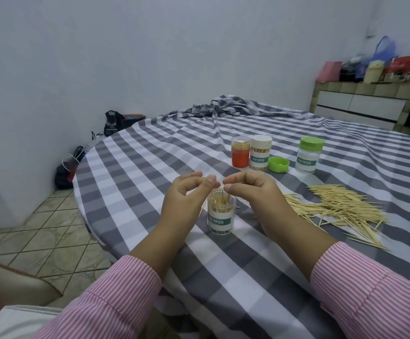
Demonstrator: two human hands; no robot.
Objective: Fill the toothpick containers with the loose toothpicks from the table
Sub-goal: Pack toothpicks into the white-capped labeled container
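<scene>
A green band on the open container reads "TOOTHPICK", partly hidden. The same word appears on the white-capped jar and the green-lidded jar.

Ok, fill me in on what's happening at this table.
A person is loading loose toothpicks into an open clear container. Both hands, left hand and right hand, hover over its mouth, fingertips pinched together above the toothpicks standing inside. A big pile of toothpicks is still on the checked tablecloth, to the right.
</scene>
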